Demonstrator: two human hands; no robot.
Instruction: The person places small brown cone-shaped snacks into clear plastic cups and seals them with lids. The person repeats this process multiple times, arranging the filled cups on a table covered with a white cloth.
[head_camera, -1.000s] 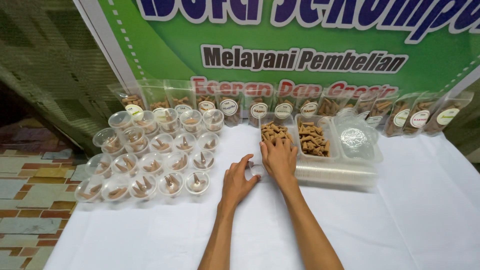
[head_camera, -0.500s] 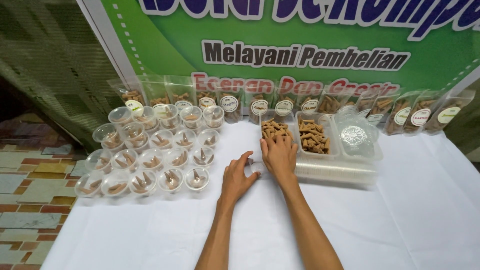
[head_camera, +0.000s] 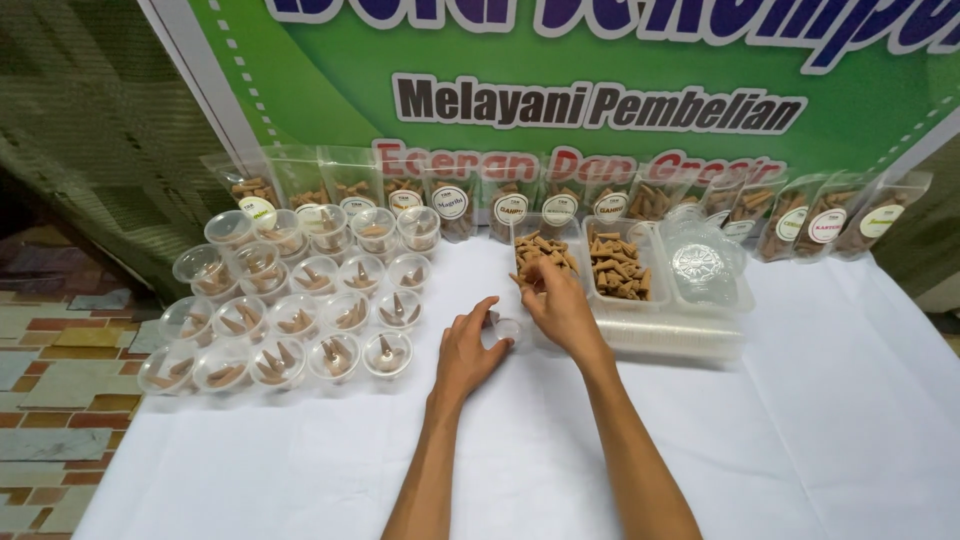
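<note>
Fingers (head_camera: 540, 272) pinch brown cones (head_camera: 540, 255); my left hand (head_camera: 470, 350) holds one empty cup (head_camera: 507, 330). Many cups (head_camera: 300, 310) are filled.

Green banner (head_camera: 600, 70) with white, purple and red lettering hangs behind the white table (head_camera: 800, 420). Below it, clear pouches (head_camera: 560, 205) with round labels line up; lidded cups (head_camera: 290, 310) cluster left.

A tabletop covered in white cloth (head_camera: 820, 420) carried rows of small clear plastic cups (head_camera: 290, 310) holding brown cones at its left, a stack of clear rectangular trays (head_camera: 670, 335) further right, and clear labelled packets (head_camera: 510, 200) along the back.
</note>
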